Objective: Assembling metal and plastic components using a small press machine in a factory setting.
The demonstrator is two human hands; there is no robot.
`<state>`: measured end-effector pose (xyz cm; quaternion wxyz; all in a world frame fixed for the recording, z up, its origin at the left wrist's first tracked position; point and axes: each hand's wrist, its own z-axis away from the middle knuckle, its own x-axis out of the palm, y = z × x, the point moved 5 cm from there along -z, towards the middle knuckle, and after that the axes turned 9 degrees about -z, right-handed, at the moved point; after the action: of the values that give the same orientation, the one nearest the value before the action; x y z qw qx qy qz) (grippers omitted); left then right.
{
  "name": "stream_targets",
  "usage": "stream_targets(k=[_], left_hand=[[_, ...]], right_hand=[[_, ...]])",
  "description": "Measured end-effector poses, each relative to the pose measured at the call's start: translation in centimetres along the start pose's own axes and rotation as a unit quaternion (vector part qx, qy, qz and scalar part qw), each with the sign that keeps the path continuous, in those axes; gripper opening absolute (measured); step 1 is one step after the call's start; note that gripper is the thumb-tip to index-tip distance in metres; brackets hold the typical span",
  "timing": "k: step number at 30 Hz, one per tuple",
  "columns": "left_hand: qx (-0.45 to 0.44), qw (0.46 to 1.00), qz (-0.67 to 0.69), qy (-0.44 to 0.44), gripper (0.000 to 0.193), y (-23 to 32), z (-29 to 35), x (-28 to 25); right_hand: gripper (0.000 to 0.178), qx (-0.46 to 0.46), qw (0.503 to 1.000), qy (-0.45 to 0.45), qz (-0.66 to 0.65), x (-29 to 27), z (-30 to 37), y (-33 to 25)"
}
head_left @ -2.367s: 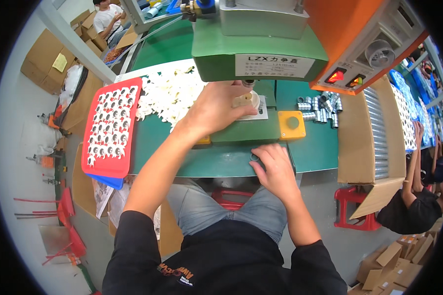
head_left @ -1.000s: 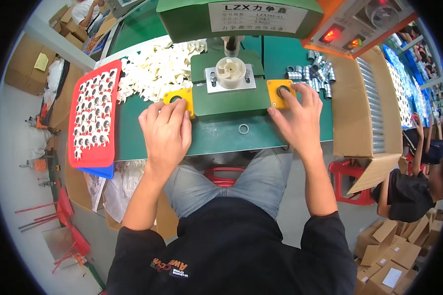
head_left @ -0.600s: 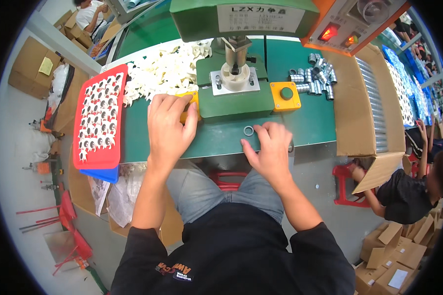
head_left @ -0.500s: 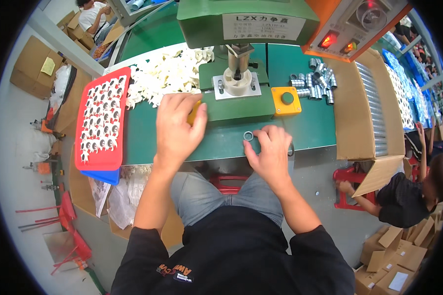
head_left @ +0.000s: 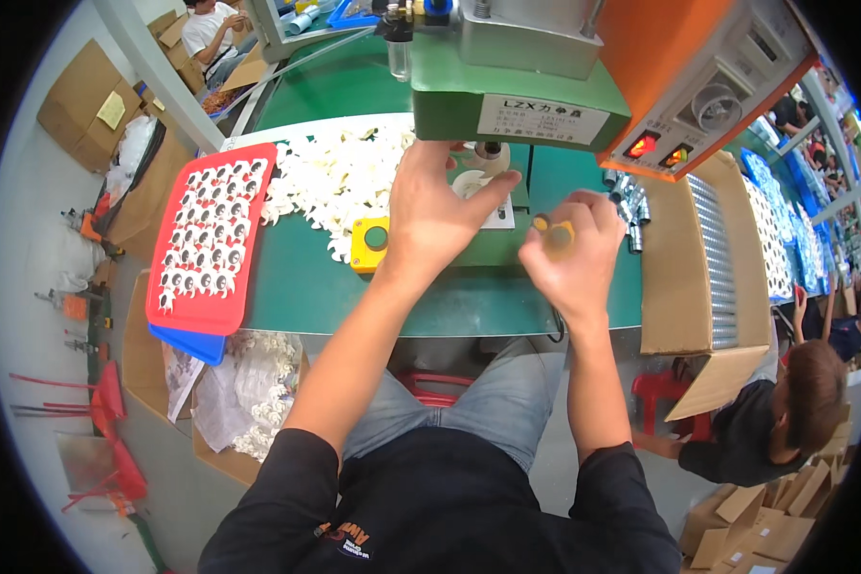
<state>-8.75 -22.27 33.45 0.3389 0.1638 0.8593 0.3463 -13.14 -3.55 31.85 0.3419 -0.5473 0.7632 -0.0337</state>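
Note:
My left hand [head_left: 435, 206] reaches in under the head of the green bench press [head_left: 521, 91], thumb and fingers spread around white plastic pieces [head_left: 471, 182] at the fixture. Part of its fingers is hidden, and I cannot see a firm grip. My right hand [head_left: 582, 251] is curled in front of the press's right side, thumb against fingers, slightly blurred. A small ring [head_left: 541, 222] shows at its fingertips, before the right yellow button box [head_left: 559, 237]. Left of the press stands another yellow button box [head_left: 369, 244] with a green button.
A heap of white plastic parts [head_left: 340, 172] lies left of the press. A red tray [head_left: 177, 311] holds rows of white parts with dark centres. To the right are loose metal sleeves [head_left: 631, 206] and a cardboard box [head_left: 674, 287] of sleeves. A co-worker [head_left: 765, 430] sits at the right.
My left hand has gone from the left button box to the press fixture. My right hand has risen from the table's front edge with the ring, toward the right button box. The view has shifted.

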Motion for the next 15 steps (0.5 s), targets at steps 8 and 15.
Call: stream_targets(k=[8, 15], left_hand=[[0.085, 0.994, -0.072, -0.024, 0.041, -1.8, -0.7, -0.6], [0.005, 0.969, -0.236, 0.070, 0.042, -9.7, -0.6, -16.1]], right_hand=[[0.028, -0.015, 0.999, -0.017, -0.033, 2.4, -3.4, 0.1], [0.031, -0.015, 0.999, -0.006, -0.051, 6.1, -5.5, -0.2]])
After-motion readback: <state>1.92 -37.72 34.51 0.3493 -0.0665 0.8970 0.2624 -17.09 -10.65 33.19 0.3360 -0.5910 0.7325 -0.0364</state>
